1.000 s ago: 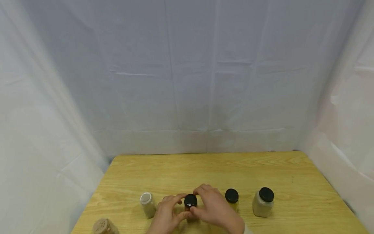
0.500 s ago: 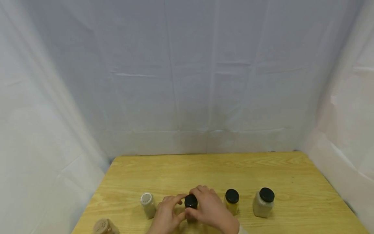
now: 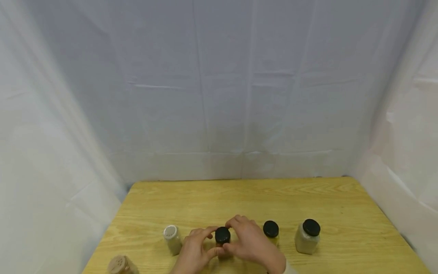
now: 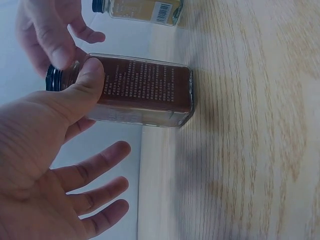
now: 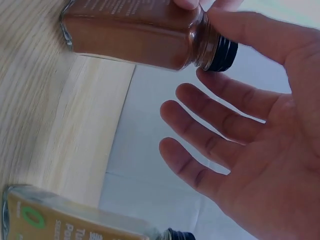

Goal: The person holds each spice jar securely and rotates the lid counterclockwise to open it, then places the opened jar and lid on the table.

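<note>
A square glass spice jar (image 4: 145, 87) of reddish-brown powder stands upright on the wooden table, its black screw cap (image 3: 222, 235) on top. My left hand (image 3: 193, 249) holds the jar by its shoulder between thumb and index finger; its other fingers stretch out free in the left wrist view. On the other side, my right hand (image 3: 251, 243) has its thumb and index fingertip at opposite sides of the cap. The right hand's remaining fingers (image 5: 210, 135) are spread apart beside the jar. White print covers the jar's near face.
Right of the hands stands a spice jar of yellow powder (image 5: 50, 215) with a black cap, partly hidden in the head view. Farther right is a black-capped jar of pale powder (image 3: 307, 241). At left are a white-topped shaker (image 3: 173, 241) and a tan-topped shaker (image 3: 120, 265).
My right hand closed in leftward over the cap half a second ago, then drew slightly back right with its fingers wider. The left hand and the jar stayed nearly in place.
</note>
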A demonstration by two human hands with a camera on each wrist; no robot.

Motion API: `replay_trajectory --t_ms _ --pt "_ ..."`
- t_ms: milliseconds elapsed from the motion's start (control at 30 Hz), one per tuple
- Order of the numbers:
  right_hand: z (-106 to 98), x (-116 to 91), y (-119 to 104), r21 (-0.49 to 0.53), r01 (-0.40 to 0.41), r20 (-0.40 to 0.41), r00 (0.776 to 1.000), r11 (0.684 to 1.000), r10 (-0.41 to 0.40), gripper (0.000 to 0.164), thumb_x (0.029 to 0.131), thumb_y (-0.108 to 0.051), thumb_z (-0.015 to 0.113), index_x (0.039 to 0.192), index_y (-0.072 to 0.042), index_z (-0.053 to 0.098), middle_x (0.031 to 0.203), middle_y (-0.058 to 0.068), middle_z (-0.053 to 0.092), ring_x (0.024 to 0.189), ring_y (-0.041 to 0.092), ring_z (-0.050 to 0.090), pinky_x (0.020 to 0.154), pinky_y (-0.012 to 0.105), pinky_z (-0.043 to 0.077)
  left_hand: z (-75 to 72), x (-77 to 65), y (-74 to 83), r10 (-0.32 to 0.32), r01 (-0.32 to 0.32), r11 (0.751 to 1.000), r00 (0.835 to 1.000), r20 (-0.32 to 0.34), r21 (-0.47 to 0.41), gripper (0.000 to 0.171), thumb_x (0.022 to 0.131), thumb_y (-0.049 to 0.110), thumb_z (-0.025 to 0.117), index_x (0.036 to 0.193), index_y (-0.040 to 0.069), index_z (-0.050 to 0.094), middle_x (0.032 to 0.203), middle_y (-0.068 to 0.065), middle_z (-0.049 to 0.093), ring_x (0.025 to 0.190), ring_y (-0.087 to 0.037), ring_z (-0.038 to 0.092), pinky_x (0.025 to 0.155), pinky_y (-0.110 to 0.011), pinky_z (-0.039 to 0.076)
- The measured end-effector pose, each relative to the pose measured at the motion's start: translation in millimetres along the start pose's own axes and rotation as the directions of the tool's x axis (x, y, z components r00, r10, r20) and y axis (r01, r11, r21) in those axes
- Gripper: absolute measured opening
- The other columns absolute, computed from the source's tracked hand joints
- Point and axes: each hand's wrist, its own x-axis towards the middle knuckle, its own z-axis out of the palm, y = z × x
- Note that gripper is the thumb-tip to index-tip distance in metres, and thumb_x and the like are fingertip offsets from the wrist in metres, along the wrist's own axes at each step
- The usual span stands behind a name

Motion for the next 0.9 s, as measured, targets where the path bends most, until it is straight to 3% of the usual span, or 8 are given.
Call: replay_trajectory --t_ms 200,300,433,567,733,900 --pt "4.6 3.7 -3.4 -0.003 0.005 0.033 0.999 1.000 -0.005 0.049 0.089 -0.053 0.069 0.122 -0.017 0.065 0.115 -0.004 0.063 0.107 0.019 0.062 0.090 0.058 0.049 2.0 -0.9 -0.5 0.031 -0.031 0.999 0.999 -0.035 0.027 0.052 0.077 0.025 0.085 0.125 0.022 0.067 0.095 0.004 0.067 0.095 -0.019 0.060 0.075 -0.036 0.040" --pt "6.8 5.1 -4.1 -0.027 0.016 0.018 1.000 1.000 -0.015 0.050 0.089 -0.056 0.067 0.121 -0.017 0.065 0.112 -0.005 0.063 0.103 0.016 0.062 0.087 0.054 0.051 2.6 -0.6 -0.6 0.037 -0.036 0.999 0.998 -0.047 0.035 0.053 0.075 0.021 0.086 0.125 0.022 0.067 0.094 0.004 0.067 0.095 -0.018 0.059 0.076 -0.037 0.040" --pt "6.3 5.8 -3.2 -0.036 -0.004 0.009 1.000 0.999 0.004 0.052 0.088 -0.055 0.069 0.123 -0.017 0.065 0.114 -0.003 0.064 0.104 0.018 0.061 0.087 0.053 0.050 1.7 -0.4 -0.3 0.045 -0.043 0.998 0.997 -0.057 0.037 0.052 0.076 0.027 0.086 0.125 0.021 0.068 0.094 0.004 0.068 0.095 -0.018 0.060 0.076 -0.037 0.041" --pt "2.8 4.0 -0.5 -0.026 -0.030 -0.008 1.000 0.999 0.030 0.052 0.085 -0.051 0.074 0.122 -0.016 0.064 0.117 0.001 0.064 0.106 0.021 0.061 0.089 0.054 0.049 -0.5 -0.1 0.5 0.030 -0.029 0.999 0.999 -0.027 0.019 0.054 0.079 0.044 0.081 0.126 0.022 0.067 0.096 0.003 0.068 0.093 -0.019 0.062 0.076 -0.037 0.044" --pt "-1.4 0.7 2.1 -0.011 -0.019 -0.023 1.000 1.000 0.019 0.039 0.084 -0.044 0.078 0.111 -0.018 0.067 0.109 -0.004 0.064 0.100 0.015 0.061 0.085 0.048 0.050 -1.6 0.5 0.5 0.017 -0.017 1.000 1.000 -0.005 0.006 0.061 0.077 0.061 0.071 0.125 0.023 0.067 0.097 0.002 0.069 0.092 -0.021 0.062 0.077 -0.037 0.047" --pt "-0.9 0.0 -0.7 0.010 -0.006 0.016 1.000 1.000 0.006 0.040 0.087 -0.043 0.075 0.117 -0.018 0.066 0.112 -0.006 0.064 0.104 0.014 0.060 0.087 0.050 0.050 -0.6 0.0 0.6 0.027 -0.027 1.000 0.999 -0.023 0.016 0.057 0.077 0.053 0.077 0.125 0.022 0.067 0.094 0.003 0.068 0.091 -0.020 0.062 0.076 -0.035 0.044"
